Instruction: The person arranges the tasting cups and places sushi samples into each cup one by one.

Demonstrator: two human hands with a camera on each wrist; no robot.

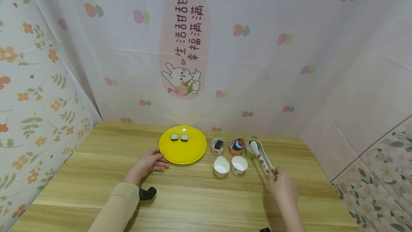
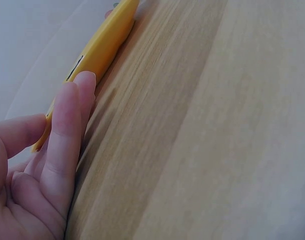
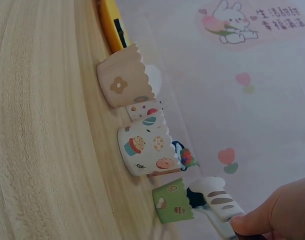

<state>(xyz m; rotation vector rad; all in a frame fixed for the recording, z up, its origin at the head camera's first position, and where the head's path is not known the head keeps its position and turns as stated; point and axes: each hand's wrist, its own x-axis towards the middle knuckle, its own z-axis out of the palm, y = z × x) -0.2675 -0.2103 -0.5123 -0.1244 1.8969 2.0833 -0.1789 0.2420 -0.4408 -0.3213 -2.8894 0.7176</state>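
Note:
My left hand (image 1: 145,164) pinches the near-left rim of a yellow plate (image 1: 180,155), its thumb on one side and fingers on the other. Two small sushi rolls (image 1: 174,137) with dark edges and white tops sit on the plate's far half. In my right hand (image 1: 284,187) is a pair of tongs (image 1: 265,161), one arm white with brown stripes and a rounded tip. Those tips reach into a green paper cup (image 3: 171,202) from above. Something dark (image 3: 195,198) shows by the tips; whether they grip it I cannot tell.
Left of the green cup stand an orange cup (image 1: 236,152) with a blue, white and red piece and a cup (image 1: 217,151) with a black piece. Two pale paper cups (image 1: 221,169) stand nearer me, white inside. A printed curtain (image 1: 257,81) hangs behind the wooden table (image 1: 199,203).

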